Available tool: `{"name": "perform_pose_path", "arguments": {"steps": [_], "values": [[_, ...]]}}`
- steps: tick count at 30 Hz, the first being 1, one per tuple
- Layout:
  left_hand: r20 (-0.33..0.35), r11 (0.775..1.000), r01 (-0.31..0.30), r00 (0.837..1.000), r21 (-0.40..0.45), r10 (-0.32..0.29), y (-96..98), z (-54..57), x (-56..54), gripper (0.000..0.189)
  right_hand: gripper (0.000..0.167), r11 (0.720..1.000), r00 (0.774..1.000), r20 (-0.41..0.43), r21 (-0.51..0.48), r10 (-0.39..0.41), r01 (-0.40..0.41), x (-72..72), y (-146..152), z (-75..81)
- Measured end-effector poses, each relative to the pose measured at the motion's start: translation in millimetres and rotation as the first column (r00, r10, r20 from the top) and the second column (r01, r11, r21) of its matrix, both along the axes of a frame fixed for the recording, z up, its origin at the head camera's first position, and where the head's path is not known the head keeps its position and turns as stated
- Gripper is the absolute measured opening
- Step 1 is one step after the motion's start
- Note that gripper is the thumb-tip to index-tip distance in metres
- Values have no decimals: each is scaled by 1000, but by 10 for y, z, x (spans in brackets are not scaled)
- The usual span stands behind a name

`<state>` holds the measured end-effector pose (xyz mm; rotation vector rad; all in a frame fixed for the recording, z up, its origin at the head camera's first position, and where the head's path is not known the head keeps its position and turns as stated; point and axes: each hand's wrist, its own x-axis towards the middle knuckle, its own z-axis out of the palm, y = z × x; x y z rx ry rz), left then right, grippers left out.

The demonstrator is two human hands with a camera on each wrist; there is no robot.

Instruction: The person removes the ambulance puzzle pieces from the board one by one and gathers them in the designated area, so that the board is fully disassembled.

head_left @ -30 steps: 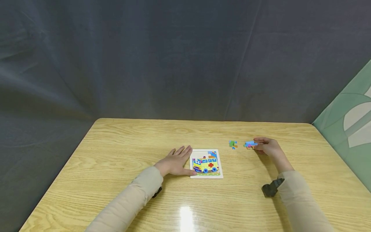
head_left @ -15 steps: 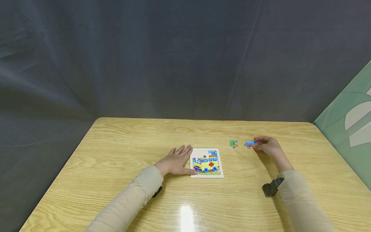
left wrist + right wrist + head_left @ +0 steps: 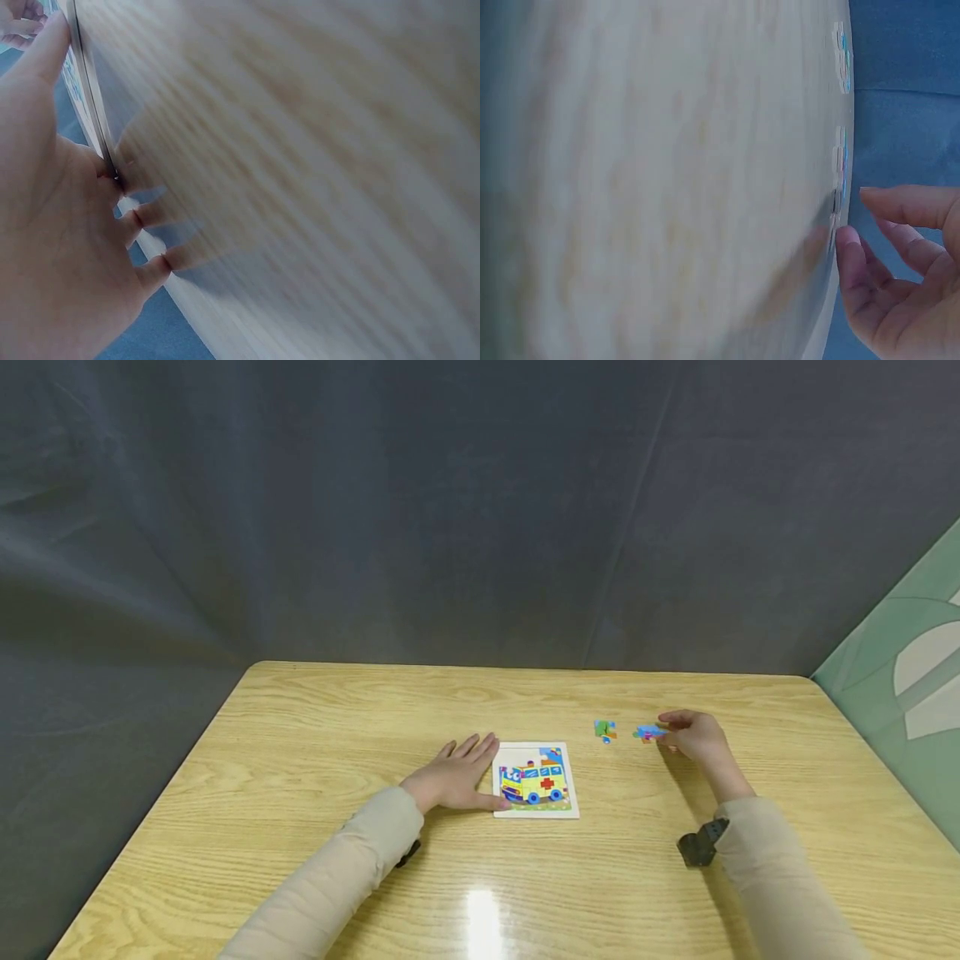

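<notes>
In the head view, a square picture puzzle in a white frame shows a yellow ambulance; its upper left part is bare white. My left hand lies spread at the frame's left side, the thumb over the lower left corner. To the right, a blue-and-pink puzzle piece lies on the table. My right hand is right at that piece's right end. The right wrist view shows its thumb and fingers bent but apart, close by the piece. A green-and-blue puzzle piece lies farther left.
The wooden table reaches back to a dark grey curtain. A green-and-white panel stands along the right side. A black wrist device sits under the right sleeve.
The head view shifts very slightly. Both hands, the framed puzzle and the two loose pieces keep almost the same places.
</notes>
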<state>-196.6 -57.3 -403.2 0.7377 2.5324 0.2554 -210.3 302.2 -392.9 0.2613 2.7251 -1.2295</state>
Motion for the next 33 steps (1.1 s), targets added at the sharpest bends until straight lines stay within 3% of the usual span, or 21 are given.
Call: {"name": "perform_pose_path", "arguments": {"steps": [7, 14, 19, 27, 33], "values": [[-1, 1000, 1, 1000, 3, -1, -2, -5, -5, 96, 41, 998, 998, -55, 48, 35, -33, -12, -180, 78], [-5, 1000, -2, 1000, 6, 3, -9, -18, -10, 97, 37, 988, 981, -119, 12, 156, -156, -20, -515, 149], [-8, 1000, 1, 1000, 0, -1, -9, -23, -11, 96, 35, 971, 967, -88, -2, 238, -239, -4, -773, 145], [-9, 1000, -2, 1000, -9, 2, -5, -27, -10, 96, 28, 916, 914, -84, -18, 398, -401, 13, -1031, 23], [-8, 1000, -6, 1000, -8, 6, -5, -39, -21, 97, 26, 896, 895, -59, 52, 443, -440, 32, -1124, -37]]}}
